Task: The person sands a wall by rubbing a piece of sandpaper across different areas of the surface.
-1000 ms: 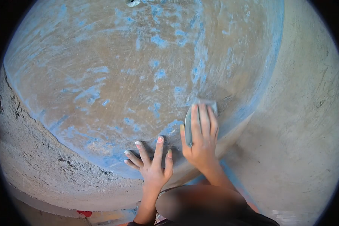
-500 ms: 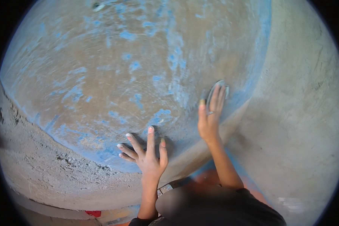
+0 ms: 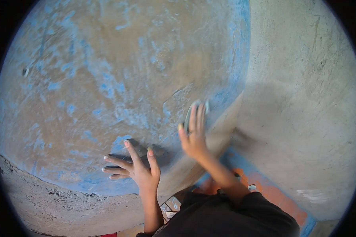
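My left hand (image 3: 140, 170) is open, its fingers spread over a worn blue-and-tan surface (image 3: 118, 110), near its lower edge. Whether the whole palm touches cannot be told. Further right, my right hand (image 3: 194, 138) presses a thin pale grey-green pad (image 3: 190, 108) against the same surface, fingers stretched along it and thumb at its left side. Most of the pad is hidden beneath the fingers. Whitish dust coats several fingertips. Patches of blue paint show through the tan around both hands.
A grey plastered wall (image 3: 296, 98) adjoins on the right, bordered by a blue strip (image 3: 239, 47). Rough concrete (image 3: 67, 201) edges the lower left. Below are orange floor tiles (image 3: 281, 197) and my dark shirt (image 3: 225, 217). A small hole (image 3: 25, 72) marks the upper left.
The view has shifted, so the surface sits further left. My right hand with the pad has slid lower along the right side of the surface. My left hand stays spread, turned slightly leftward.
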`<state>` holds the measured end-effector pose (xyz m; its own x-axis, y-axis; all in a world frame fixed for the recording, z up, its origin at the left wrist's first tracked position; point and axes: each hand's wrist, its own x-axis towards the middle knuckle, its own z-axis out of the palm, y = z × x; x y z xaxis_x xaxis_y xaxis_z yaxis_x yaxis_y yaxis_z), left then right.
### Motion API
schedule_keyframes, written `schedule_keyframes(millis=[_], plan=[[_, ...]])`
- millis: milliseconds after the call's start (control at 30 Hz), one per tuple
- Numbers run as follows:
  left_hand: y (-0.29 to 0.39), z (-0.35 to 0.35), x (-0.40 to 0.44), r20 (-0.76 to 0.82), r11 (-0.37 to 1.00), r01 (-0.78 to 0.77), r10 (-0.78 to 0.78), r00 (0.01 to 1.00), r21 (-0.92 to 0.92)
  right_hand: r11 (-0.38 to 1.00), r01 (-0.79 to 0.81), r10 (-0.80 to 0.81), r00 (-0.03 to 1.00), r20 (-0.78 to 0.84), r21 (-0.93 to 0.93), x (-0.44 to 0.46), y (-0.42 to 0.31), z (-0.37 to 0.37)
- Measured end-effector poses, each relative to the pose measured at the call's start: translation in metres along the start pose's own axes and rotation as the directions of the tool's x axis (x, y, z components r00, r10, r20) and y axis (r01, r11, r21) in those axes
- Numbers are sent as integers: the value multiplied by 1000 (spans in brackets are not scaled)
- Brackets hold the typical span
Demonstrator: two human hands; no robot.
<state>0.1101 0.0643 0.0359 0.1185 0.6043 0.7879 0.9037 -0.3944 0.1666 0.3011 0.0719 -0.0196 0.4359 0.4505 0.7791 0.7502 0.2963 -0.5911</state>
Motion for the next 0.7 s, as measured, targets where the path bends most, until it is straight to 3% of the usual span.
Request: schedule_keyframes(millis=[133, 300, 400, 533, 633, 700], plan=[[30, 11, 13, -17, 999, 52, -52, 998, -1, 993, 54, -31, 977, 212, -107, -34, 11, -7], [79, 24, 26, 63, 997, 74, -72, 995, -30, 993, -69, 76, 995, -64, 99, 88, 101, -66], [113, 39, 30, 88, 993, 104, -99, 991, -56, 993, -62, 69, 996, -56, 105, 118, 145, -95], [158, 61, 34, 87, 987, 140, -133, 987, -76, 995, -24, 12, 992, 125, 98, 54, 144, -85], [181, 71, 33, 105, 983, 171, -164, 981, -61, 997, 32, -47, 973, 228, 68, 56, 160, -96], [190, 78, 26, 134, 984, 164, -155, 979, -63, 994, 105, -110, 978, 177, 37, 101, 172, -111]])
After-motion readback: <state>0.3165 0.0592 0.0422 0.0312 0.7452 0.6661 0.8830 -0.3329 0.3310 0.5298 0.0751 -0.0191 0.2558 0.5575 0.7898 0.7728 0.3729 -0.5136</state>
